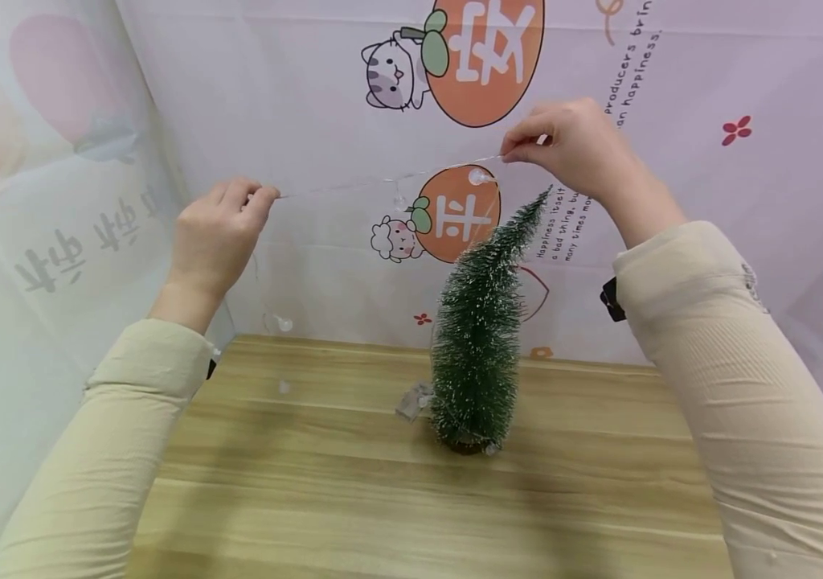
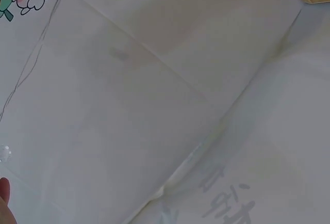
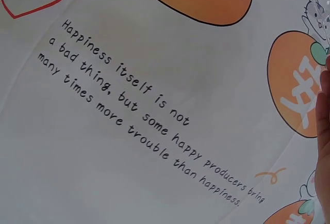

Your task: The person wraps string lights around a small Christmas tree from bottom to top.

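A thin string of lights (image 1: 354, 186) with small clear bulbs is stretched between my two raised hands. At its left end my left hand (image 1: 212, 233) pinches the wire, and more of the string dangles below with a bulb (image 1: 284, 323). My right hand (image 1: 574, 145) pinches the wire higher up, just above the tip of a small green artificial Christmas tree (image 1: 477, 346) with white-frosted needles. The tree stands upright on the table, its top leaning right. In the left wrist view, the wire (image 2: 38, 53) and a fingertip (image 2: 4, 190) show. Only an edge of the right hand (image 3: 324, 146) enters the right wrist view.
The wooden table (image 1: 339, 498) runs back to a printed cloth wall (image 1: 310, 265) with cartoon animals and lettering. Another cloth wall (image 1: 42, 338) rises at the left. A small greyish translucent piece (image 1: 411, 402) lies left of the tree's base.
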`<state>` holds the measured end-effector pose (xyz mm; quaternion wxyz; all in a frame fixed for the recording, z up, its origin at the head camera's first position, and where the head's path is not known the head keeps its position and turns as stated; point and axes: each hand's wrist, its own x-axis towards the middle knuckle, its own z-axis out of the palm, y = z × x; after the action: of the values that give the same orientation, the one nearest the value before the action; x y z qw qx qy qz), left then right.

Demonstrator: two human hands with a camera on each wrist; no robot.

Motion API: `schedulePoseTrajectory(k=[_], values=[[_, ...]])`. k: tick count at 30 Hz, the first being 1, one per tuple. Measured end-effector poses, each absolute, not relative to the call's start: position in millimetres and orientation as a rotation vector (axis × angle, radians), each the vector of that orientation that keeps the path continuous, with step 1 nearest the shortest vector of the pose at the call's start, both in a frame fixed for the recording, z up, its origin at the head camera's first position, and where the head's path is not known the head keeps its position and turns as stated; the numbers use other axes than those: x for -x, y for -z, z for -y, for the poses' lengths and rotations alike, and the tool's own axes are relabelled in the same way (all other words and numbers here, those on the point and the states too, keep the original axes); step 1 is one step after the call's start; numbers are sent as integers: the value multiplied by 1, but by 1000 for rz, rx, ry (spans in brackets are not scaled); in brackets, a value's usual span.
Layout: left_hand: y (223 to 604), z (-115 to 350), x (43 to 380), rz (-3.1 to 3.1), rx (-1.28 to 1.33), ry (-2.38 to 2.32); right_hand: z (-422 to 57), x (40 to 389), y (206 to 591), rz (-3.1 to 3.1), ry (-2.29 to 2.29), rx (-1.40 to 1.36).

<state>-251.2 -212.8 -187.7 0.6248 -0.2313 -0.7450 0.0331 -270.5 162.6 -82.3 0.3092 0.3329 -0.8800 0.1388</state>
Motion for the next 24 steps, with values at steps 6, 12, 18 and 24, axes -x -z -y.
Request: schedulePoseTrajectory(k=[6, 12, 18, 24], values=[[187, 203, 250, 1701, 541, -44, -174, 271, 91, 2340, -399, -787], [183, 193, 250, 1689, 549, -60, -182, 272, 99, 2349, -485, -728], [180, 187, 252, 1687, 546, -60, -186, 274, 105, 2289, -574, -765], [177, 184, 252, 1698, 533, -52, -187, 277, 108, 2278, -681, -754]])
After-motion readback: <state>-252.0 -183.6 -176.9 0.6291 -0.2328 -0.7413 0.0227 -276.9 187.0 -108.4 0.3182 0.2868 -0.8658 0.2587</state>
